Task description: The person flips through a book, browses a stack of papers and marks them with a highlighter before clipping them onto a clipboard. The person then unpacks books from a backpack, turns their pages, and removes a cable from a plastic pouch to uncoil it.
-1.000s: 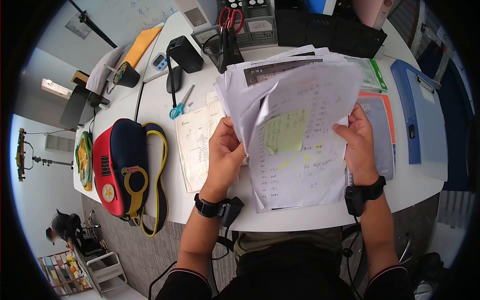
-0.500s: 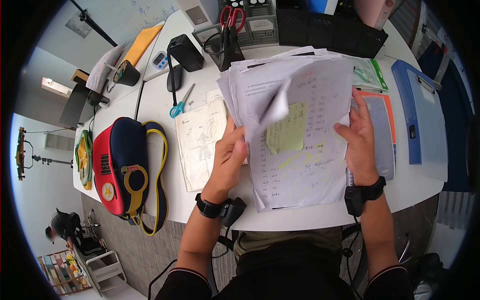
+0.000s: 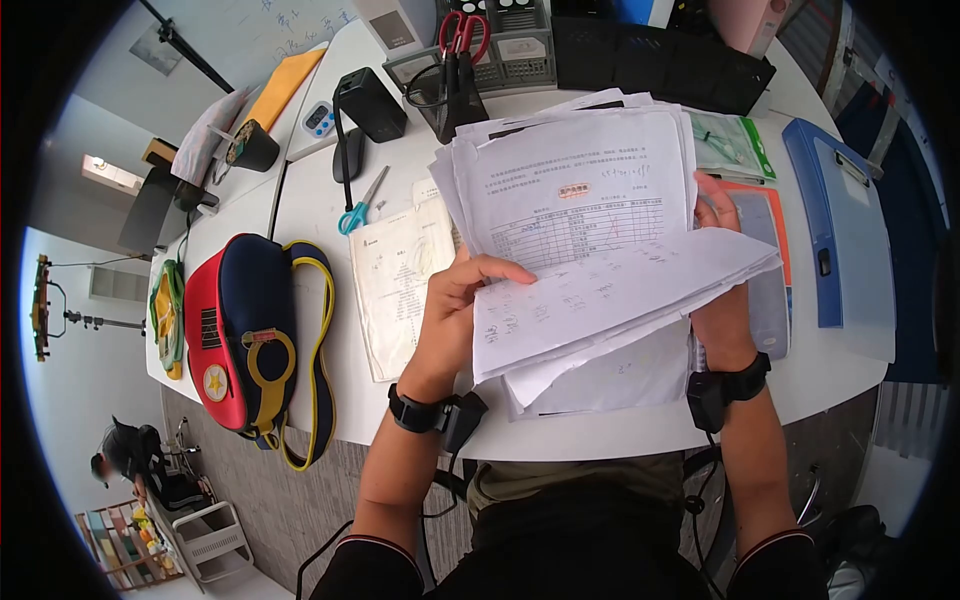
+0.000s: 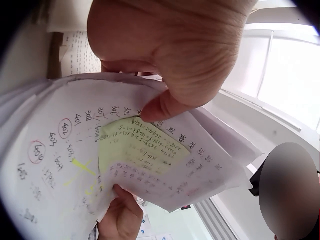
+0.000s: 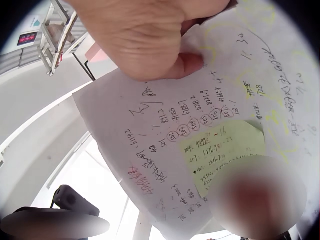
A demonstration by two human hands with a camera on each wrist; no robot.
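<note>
The left hand's (image 3: 447,315) fingers are pinching the paper stack (image 3: 585,155) at its left side; the right hand's (image 3: 724,325), at its right.

Black fabric short-sleeved top (image 3: 590,548), thin pale hem piping (image 3: 381,542). Behind left hand (image 3: 452,312) and right hand (image 3: 724,325): black wrist strap (image 3: 748,376), boxy black camera (image 3: 462,426), black cable (image 3: 713,446).

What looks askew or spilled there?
The papers: their edges fan out unevenly at the top, and the folded-over sheets slant crookedly across the rest instead of lining up. I see no spill.
</note>
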